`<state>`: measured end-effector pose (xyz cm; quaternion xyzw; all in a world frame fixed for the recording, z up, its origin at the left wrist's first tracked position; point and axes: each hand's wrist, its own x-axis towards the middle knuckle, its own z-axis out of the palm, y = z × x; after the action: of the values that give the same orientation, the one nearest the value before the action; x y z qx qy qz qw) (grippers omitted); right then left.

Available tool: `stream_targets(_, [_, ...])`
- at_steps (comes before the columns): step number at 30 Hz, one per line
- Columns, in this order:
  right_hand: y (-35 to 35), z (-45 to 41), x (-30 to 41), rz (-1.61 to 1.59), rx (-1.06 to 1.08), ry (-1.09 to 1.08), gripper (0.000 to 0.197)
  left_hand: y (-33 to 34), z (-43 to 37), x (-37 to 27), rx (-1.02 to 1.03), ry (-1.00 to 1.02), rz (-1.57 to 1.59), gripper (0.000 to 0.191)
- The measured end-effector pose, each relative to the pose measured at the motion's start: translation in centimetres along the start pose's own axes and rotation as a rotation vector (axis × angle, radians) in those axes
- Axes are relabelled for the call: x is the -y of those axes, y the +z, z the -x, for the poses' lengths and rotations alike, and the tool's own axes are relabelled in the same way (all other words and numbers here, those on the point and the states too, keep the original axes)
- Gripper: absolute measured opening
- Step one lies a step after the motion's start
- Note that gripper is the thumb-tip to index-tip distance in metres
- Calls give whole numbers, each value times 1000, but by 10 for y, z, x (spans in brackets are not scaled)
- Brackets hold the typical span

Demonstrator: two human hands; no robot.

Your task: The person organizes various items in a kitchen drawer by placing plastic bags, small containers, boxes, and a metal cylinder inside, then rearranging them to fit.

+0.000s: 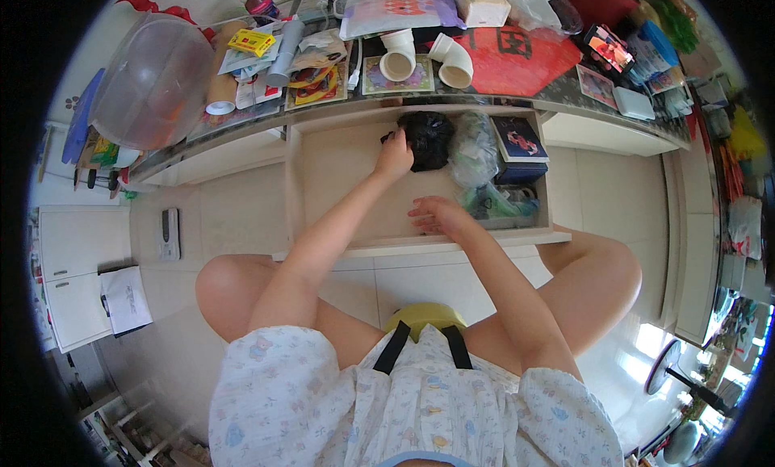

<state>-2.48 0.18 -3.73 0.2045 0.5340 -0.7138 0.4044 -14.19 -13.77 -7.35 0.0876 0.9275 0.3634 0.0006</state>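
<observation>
An open wooden drawer (339,182) lies before me. My left hand (396,156) grips the left edge of a black plastic bag (428,141) at the drawer's back. Nearer the front panel, my right hand (440,217) is empty, with its fingers apart over the drawer floor. A clear plastic bag (474,152) with unclear contents sits right of the black one. Beside it, a box with a dark picture lid (519,140) rests in the back right corner. A green and clear plastic package (499,203) fills the front right corner.
Above the drawer, the countertop holds two white plastic pipe elbows (398,55), a red paper sheet (514,58), a gray tube (286,54), a cardboard roll (223,85) and a phone (609,48). A large translucent plastic tub (151,82) stands at the left. My knees flank the drawer.
</observation>
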Motion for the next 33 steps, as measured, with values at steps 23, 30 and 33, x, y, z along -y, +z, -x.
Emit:
stream_targets(23, [2,0,-1,118,-38,-8,28,-39,20,-46,-328,105,-304,24])
stream_targets(30, [4,1,0,129,-102,-50,25,-88,15,-54,-464,204,-263,18])
stream_targets(33, [4,1,0,131,-111,-68,26,-130,8,-64,-615,184,-365,21])
